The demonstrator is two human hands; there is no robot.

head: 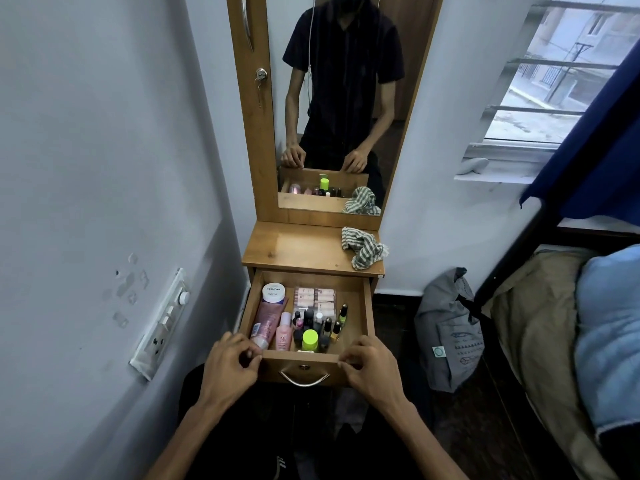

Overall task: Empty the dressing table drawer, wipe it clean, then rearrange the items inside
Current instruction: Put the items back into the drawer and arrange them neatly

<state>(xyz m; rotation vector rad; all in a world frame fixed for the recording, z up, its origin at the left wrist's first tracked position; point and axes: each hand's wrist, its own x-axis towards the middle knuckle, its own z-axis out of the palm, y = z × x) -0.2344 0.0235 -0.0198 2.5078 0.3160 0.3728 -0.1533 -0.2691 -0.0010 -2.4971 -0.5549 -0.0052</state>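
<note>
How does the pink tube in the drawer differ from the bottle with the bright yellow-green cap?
The pink tube lies lengthwise along the drawer's left side; the yellow-green-capped bottle stands upright near the front. The tube is long and pink; the bottle shows mainly its round neon cap from above and looks shorter. The tube lies beside a pink bottle; the capped bottle sits among small dark bottles. Both are in the open drawer.

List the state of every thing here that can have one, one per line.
Wooden dressing table drawer: pulled open, full of cosmetics.
Striped green-and-white cloth: crumpled on the tabletop, unused.
Neon-yellow-capped bottle: upright, capped.
Pink tube: lying flat.
Left hand: fingers curled at the drawer's front edge.
Right hand: likewise.
</note>
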